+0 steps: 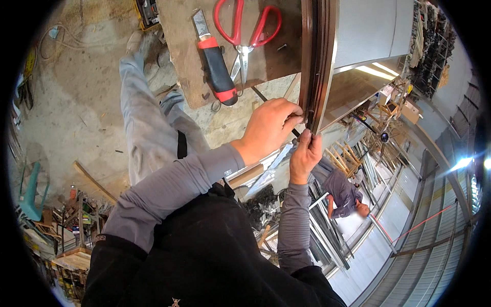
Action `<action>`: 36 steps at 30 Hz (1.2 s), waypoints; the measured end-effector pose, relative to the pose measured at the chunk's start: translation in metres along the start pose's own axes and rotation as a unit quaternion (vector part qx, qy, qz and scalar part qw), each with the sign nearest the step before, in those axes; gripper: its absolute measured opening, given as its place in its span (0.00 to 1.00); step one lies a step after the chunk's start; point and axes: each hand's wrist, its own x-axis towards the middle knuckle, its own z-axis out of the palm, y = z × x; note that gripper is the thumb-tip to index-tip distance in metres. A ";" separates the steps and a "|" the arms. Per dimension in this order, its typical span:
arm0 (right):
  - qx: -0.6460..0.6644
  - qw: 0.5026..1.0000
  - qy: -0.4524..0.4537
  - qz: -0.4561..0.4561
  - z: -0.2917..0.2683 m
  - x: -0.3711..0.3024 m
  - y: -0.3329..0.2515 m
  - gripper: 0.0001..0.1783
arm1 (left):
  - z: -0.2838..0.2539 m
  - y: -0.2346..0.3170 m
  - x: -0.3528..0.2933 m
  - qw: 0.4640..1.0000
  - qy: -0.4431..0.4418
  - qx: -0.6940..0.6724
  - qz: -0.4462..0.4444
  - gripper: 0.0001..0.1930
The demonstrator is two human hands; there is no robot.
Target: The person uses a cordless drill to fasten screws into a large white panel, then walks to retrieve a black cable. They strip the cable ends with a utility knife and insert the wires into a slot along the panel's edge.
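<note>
A dark brown metal frame profile point(318, 56), with black grooves along its length, runs down from the top edge to my hands. My left hand point(271, 125) is closed at its lower left edge, thumb and forefinger pressed together at the groove; whatever they pinch is too small to make out. Just below, my right hand point(306, 156) grips the profile's lower end between thumb and fingers. On the wooden board left of the profile lie a red-and-black utility knife point(217, 66), blade out, and red-handled scissors point(244, 48). A small screw point(282, 47) lies near the scissors.
The worn wooden board point(189, 56) ends just above my left hand. Right of the profile is a grey-white panel point(365, 30). Another person point(343, 194) is among metal lengths point(327, 235) at the right. A teal stool-like thing point(31, 192) stands at the far left.
</note>
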 end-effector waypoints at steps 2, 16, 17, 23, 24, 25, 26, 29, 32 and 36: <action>0.001 1.000 0.002 -0.003 0.003 0.001 -0.005 0.07 | 0.000 -0.001 -0.002 1.000 -0.002 -0.005 -0.002 0.08; 0.023 1.000 0.007 -0.008 0.003 0.000 -0.009 0.07 | -0.004 -0.001 0.000 1.000 -0.011 -0.005 -0.018 0.08; 0.021 1.000 0.004 -0.009 0.001 0.000 -0.008 0.07 | -0.004 -0.001 0.000 1.000 -0.014 -0.010 -0.020 0.08; 0.035 0.999 -0.016 0.012 0.001 0.002 -0.013 0.08 | -0.004 0.000 0.000 1.000 -0.008 -0.018 -0.019 0.08; 0.034 0.999 -0.013 0.015 0.003 0.003 -0.016 0.08 | -0.003 0.000 0.001 1.000 -0.008 -0.020 -0.020 0.08; 0.033 0.999 -0.007 0.009 0.003 0.004 -0.014 0.08 | -0.003 -0.001 0.001 1.000 -0.008 -0.022 -0.020 0.08; 0.033 0.999 -0.002 0.003 0.003 0.004 -0.011 0.08 | -0.003 -0.001 0.001 1.000 -0.010 -0.019 -0.018 0.08; 0.012 1.000 -0.007 -0.014 0.000 0.003 -0.010 0.08 | -0.003 -0.001 0.001 1.000 -0.013 -0.014 -0.012 0.08; 0.008 1.000 -0.012 -0.019 -0.002 0.002 -0.008 0.08 | -0.001 -0.001 0.000 1.000 -0.011 -0.016 -0.007 0.07; 0.022 1.000 0.005 -0.002 0.002 0.000 -0.010 0.07 | 0.000 -0.002 -0.001 1.000 -0.012 -0.014 -0.008 0.07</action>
